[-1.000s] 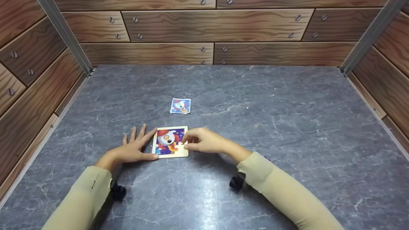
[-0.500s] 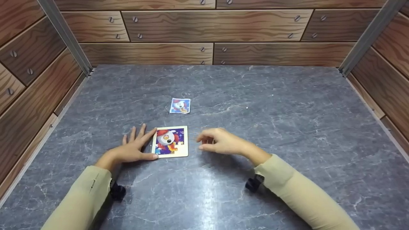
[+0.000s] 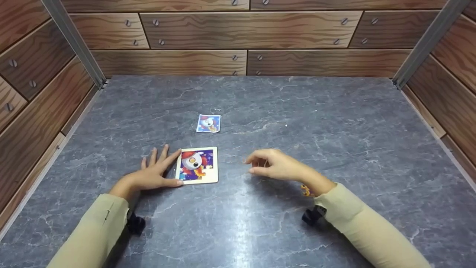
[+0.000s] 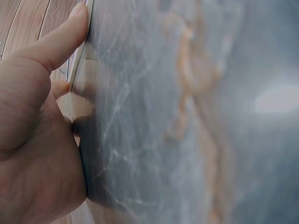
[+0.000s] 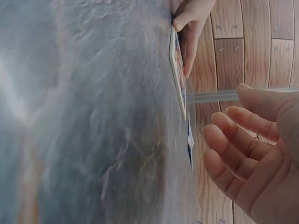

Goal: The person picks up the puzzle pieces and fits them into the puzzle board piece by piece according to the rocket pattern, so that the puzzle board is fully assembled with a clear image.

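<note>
The jigsaw puzzle (image 3: 215,176) lies flat in its pale square frame in the head view. Its picture is a red and white rocket on purple, with a bare patch at the lower right. My left hand (image 3: 150,176) rests spread at the frame's left side, thumb and index finger touching its edge. To the right of the puzzle, my right hand (image 3: 275,165) is held above the table, fingers loosely curled and nothing between them. Partly hidden under the right wrist lies an orange and yellow puzzle piece (image 3: 306,191).
A small picture card (image 3: 208,123) showing the same rocket lies behind the puzzle. The grey marbled table (image 3: 334,123) is bounded by wood-patterned walls (image 3: 245,31) at the back and both sides.
My right hand has moved right, away from the puzzle's lower right corner. The orange puzzle piece has come into sight beneath that wrist. The left hand keeps its place.
</note>
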### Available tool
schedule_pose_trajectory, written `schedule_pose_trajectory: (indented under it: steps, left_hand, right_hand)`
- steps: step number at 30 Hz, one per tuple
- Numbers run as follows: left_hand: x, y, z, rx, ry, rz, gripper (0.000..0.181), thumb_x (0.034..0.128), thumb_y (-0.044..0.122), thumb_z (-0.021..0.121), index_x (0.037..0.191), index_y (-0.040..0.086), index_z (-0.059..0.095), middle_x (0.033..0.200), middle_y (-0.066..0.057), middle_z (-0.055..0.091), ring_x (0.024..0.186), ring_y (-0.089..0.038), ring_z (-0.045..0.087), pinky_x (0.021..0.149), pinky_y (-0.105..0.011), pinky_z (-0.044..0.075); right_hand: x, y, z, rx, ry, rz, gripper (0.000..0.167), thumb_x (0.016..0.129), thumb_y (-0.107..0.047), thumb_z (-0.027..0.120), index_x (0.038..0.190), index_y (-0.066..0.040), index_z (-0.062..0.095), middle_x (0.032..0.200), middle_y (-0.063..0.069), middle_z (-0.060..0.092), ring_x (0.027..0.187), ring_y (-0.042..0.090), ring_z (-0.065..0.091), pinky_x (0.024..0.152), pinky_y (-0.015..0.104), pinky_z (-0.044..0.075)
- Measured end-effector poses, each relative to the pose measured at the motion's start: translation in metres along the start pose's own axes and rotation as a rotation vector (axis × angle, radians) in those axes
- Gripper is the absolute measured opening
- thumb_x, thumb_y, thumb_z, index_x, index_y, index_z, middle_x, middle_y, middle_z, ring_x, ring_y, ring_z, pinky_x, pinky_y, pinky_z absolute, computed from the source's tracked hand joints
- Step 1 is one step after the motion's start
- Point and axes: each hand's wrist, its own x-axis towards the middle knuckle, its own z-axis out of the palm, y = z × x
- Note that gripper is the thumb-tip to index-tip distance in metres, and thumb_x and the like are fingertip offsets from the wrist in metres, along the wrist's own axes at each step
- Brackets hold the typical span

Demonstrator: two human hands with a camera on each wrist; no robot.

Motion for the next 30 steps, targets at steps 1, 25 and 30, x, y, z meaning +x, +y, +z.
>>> schedule_pose_trajectory:
  steps: [1,25,30]
  left_hand:
    - [0.000,0.000,0.000,0.002,0.000,0.000,0.098,0.0790,0.058,0.063,0.151,0.026,0.005,0.151,-0.014,-0.023,0.130,-0.038,-0.031,0.096,-0.061,-0.023]
    - [0.001,-0.001,-0.001,0.017,-0.012,0.002,0.097,0.0795,0.058,0.062,0.151,0.025,0.005,0.151,-0.015,-0.022,0.130,-0.039,-0.031,0.096,-0.061,-0.023]
    - [0.000,-0.001,-0.001,0.014,-0.017,-0.002,0.097,0.0796,0.059,0.062,0.151,0.026,0.005,0.151,-0.014,-0.022,0.130,-0.038,-0.031,0.096,-0.061,-0.023]
  right_hand:
    - [-0.001,0.002,-0.001,0.003,0.002,0.006,0.029,0.088,-0.022,0.065,0.111,-0.004,0.064,0.090,-0.002,0.064,0.078,0.012,0.058,0.072,0.028,0.050]
    - [-0.066,0.044,-0.024,-0.034,0.099,0.118,0.031,0.088,-0.027,0.065,0.109,-0.004,0.064,0.091,-0.003,0.064,0.083,0.013,0.059,0.074,0.028,0.050]
    - [-0.077,0.047,-0.028,-0.060,0.117,0.130,0.029,0.088,-0.027,0.065,0.107,-0.004,0.065,0.090,-0.003,0.063,0.081,0.013,0.058,0.072,0.027,0.049]
